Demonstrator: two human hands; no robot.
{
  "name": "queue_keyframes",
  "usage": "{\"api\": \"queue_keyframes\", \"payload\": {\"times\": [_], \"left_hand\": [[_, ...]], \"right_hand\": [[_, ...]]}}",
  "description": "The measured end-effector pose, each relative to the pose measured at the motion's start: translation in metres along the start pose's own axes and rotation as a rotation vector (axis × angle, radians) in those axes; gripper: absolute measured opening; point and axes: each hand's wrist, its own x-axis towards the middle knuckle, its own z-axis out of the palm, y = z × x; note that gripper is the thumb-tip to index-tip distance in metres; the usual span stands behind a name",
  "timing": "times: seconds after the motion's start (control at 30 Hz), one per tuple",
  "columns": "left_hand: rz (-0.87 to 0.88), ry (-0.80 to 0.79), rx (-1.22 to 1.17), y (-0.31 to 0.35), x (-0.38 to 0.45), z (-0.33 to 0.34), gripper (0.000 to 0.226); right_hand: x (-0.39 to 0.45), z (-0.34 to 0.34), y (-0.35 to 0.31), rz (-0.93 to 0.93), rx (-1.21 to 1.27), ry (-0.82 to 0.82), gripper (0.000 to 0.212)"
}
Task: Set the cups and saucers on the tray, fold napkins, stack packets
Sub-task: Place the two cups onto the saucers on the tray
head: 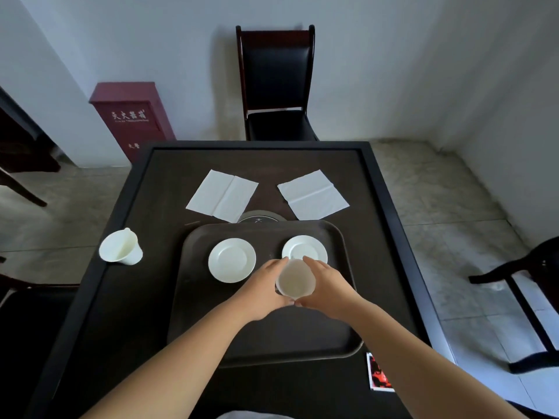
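A dark tray lies on the black table with two white saucers on it, the left saucer and the right saucer. Both my hands cup a white cup just in front of the right saucer: my left hand on its left side, my right hand on its right. A second white cup stands at the table's left edge. Two unfolded white napkins, the left napkin and the right napkin, lie beyond the tray. A red and white packet lies by the tray's near right corner.
A round dark disc peeks out between the napkins and the tray. A black chair stands behind the table, another chair to the right. A red cabinet stands at the wall on the left.
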Motion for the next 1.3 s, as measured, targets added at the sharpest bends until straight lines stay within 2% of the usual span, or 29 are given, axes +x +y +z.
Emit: {"api": "queue_keyframes", "payload": {"times": [0.53, 1.0, 1.3], "left_hand": [[-0.088, 0.0, 0.001, 0.0, 0.101, 0.021, 0.091], [-0.051, 0.006, -0.004, -0.009, 0.112, 0.027, 0.09], [-0.061, -0.033, 0.061, -0.001, 0.105, 0.027, 0.096]], "right_hand": [[0.083, -0.025, 0.056, 0.069, 0.072, -0.04, 0.102], [0.089, -0.021, 0.063, 0.089, 0.125, -0.02, 0.097], [0.088, -0.019, 0.058, 0.124, 0.133, -0.035, 0.101]]}}
